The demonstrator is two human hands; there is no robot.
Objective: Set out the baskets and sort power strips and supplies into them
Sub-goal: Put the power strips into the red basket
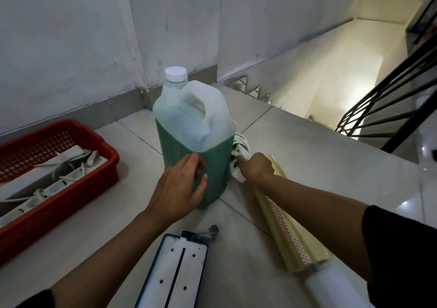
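On the tiled floor at the top of the stairs, between the two hands, stands the jug (194, 137) — a big translucent plastic container with a white cap (176, 73), roughly half full of green liquid. It will likely be heavy and slosh when tipped; the smooth wall offers little purchase, so the moulded handle up top looks the sound place to lift it, with a palm beneath.

Left of the left hand sits the red basket (78, 189), already holding several white power strips (47, 177) with tangled cords; those are stiff, light and easy to take by the body.

Under the right forearm lies a long yellowish roll (283, 232) — light, I judge, but apt to roll away.

Nearest the viewer, below the left hand, lies a flat white panel (175, 270) with a dark rim.

The left hand (182, 187), as a grip, is relaxed, fingers spread against the jug's green side. The right hand (256, 167) is clenched around a soft white cloth (238, 158) just beside the jug's right face.
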